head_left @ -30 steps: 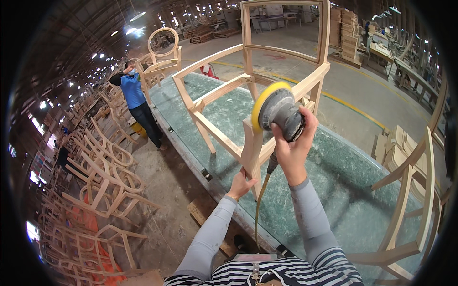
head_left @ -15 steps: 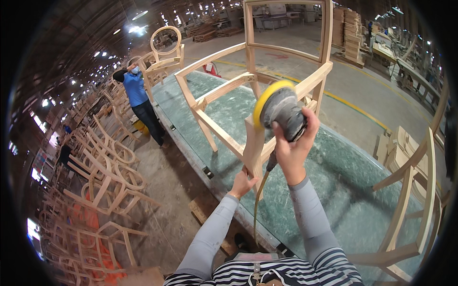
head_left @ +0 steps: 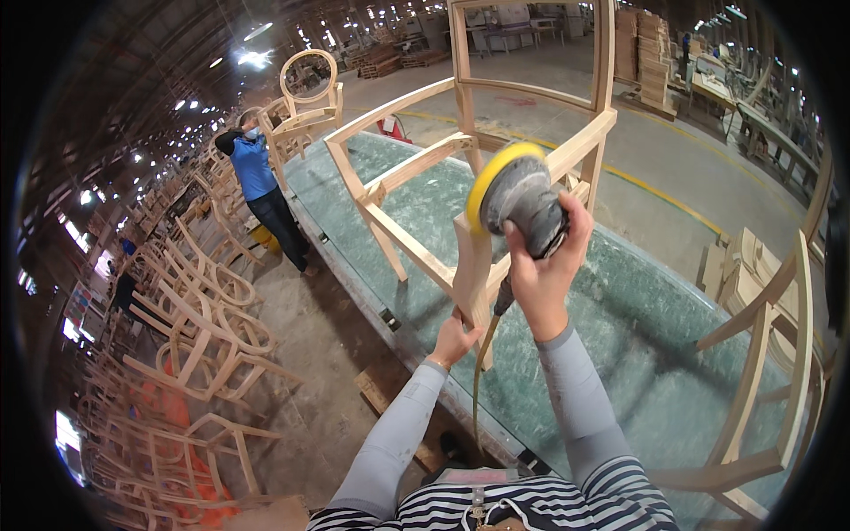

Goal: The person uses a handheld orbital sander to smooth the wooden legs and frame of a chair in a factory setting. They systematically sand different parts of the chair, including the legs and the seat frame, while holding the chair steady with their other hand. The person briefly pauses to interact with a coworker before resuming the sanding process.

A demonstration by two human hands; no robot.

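Observation:
A bare wooden chair frame (head_left: pixel 413 245) stands on the green-topped bench in front of me. My right hand (head_left: pixel 546 274) is wrapped round a grey orbital sander (head_left: pixel 527 199) with a yellow pad. The pad is turned on edge, its face to the left, by the upper end of the chair's near post; whether it touches the wood I cannot tell. Lower on that post, my left hand (head_left: pixel 454 338) grips the chair leg (head_left: pixel 471 296). A hose (head_left: pixel 479 389) hangs from the sander down past the bench edge.
The green bench top (head_left: pixel 611 354) runs from far left to near right. Another chair frame (head_left: pixel 753 389) is at the right. A co-worker in blue (head_left: pixel 255 168) stands beside a round-backed chair (head_left: pixel 305 115) at the far end. Many chair frames (head_left: pixel 204 327) crowd the floor at left.
The sander has shifted very slightly left and up along the post. My left hand keeps its grip on the leg. The view has tilted a little.

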